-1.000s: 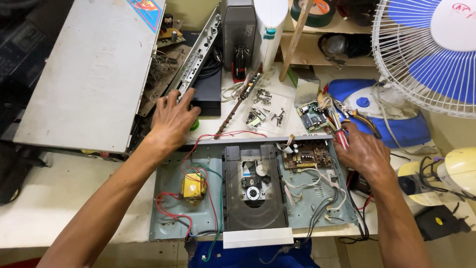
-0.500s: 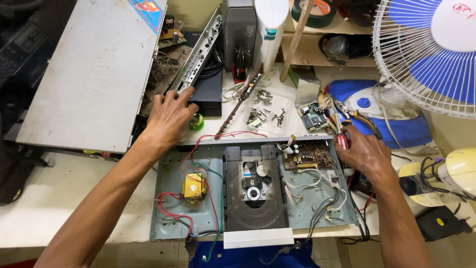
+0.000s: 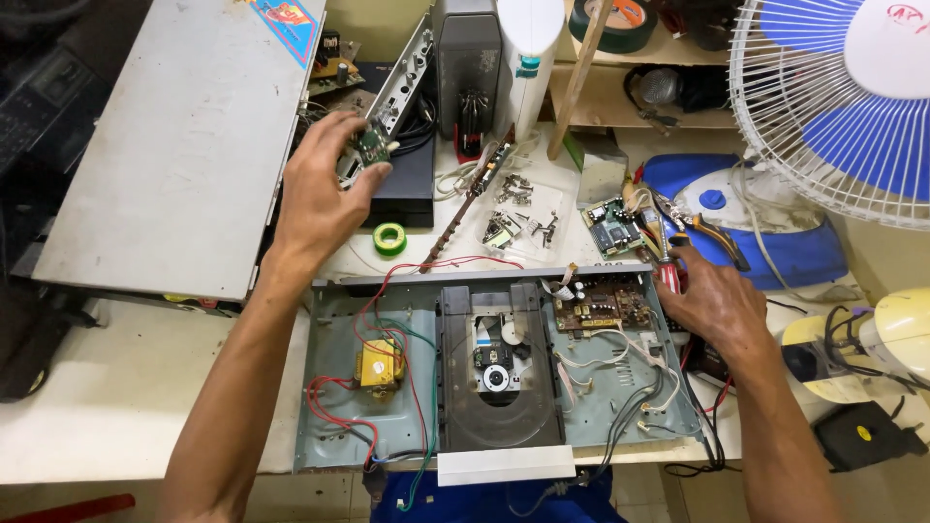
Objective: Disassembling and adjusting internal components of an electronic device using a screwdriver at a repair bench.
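Above the far-left corner of the opened disc player chassis (image 3: 387,387), your left hand (image 3: 315,199) has lifted off the bench, where half a second ago it lay flat near the green tape roll (image 3: 390,238), and its fingers are now closed on a small green circuit board (image 3: 371,147), held up in front of the black box (image 3: 407,179). That means the little board is off the surface and in your grasp, free to be turned or looked over. At the chassis's far-right corner, your right hand (image 3: 712,305) has hardly moved; it is wrapped around a red-handled tool (image 3: 668,276) just beside the brown circuit board (image 3: 601,302) inside the case. Between your hands sits the disc tray mechanism (image 3: 499,373), with the yellow transformer (image 3: 378,366) and its red wires towards the left edge. Loose screws and brackets (image 3: 518,208) lie on the bench beyond.
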